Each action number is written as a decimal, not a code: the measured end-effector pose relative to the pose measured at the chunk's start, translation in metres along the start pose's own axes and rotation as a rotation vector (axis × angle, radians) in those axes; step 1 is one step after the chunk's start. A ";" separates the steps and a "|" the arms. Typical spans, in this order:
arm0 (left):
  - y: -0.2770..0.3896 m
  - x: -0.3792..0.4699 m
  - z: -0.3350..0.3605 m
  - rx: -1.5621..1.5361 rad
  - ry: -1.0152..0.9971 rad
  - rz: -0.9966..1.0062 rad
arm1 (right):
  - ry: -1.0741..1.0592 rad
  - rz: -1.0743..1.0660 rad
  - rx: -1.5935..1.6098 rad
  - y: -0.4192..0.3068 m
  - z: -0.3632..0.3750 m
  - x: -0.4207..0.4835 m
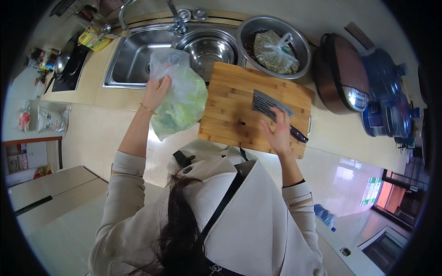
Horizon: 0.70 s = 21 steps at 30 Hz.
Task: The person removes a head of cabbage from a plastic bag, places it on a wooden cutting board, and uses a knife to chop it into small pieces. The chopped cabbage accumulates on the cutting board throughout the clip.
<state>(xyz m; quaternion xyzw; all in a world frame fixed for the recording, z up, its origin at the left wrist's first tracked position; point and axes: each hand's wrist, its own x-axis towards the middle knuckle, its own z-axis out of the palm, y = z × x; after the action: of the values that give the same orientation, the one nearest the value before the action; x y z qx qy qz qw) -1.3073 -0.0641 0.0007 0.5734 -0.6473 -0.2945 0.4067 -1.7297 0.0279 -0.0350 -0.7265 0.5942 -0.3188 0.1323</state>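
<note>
My left hand (157, 92) grips the upper part of a clear plastic bag (174, 77). Pale green, leafy-looking contents fill its lower part, though the plastic blurs them. The bag hangs in front of the sink, left of a wooden cutting board (228, 100). On the board lies a cleaver (267, 103) with a dark handle at the lower right. My right hand (279, 132) is over the board with thumb and fingers apart, its fingertips overlapping the blade. Whether they touch the metal cannot be told.
Behind the board stands a metal basin (243, 55) with a knotted bag of small grains (274, 51). The double sink (129, 58) holds a steel bowl (210, 51) on its right side. A brown rice cooker (340, 72) and large blue water bottles (383, 76) stand at right, a wok (65, 57) far left.
</note>
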 end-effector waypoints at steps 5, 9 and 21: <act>0.007 -0.006 -0.005 -0.095 0.064 0.051 | -0.381 -0.015 0.539 -0.111 0.040 0.053; 0.018 -0.021 -0.002 -0.047 0.049 0.043 | -0.501 0.131 1.015 -0.146 0.081 0.083; 0.026 -0.092 0.018 0.421 0.068 -0.042 | 0.229 1.252 1.544 0.122 0.065 0.156</act>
<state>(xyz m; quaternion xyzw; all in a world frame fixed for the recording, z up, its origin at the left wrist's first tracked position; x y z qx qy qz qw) -1.3346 0.0294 -0.0038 0.6688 -0.6683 -0.1416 0.2932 -1.7705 -0.1642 -0.1067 0.0374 0.5091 -0.5583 0.6540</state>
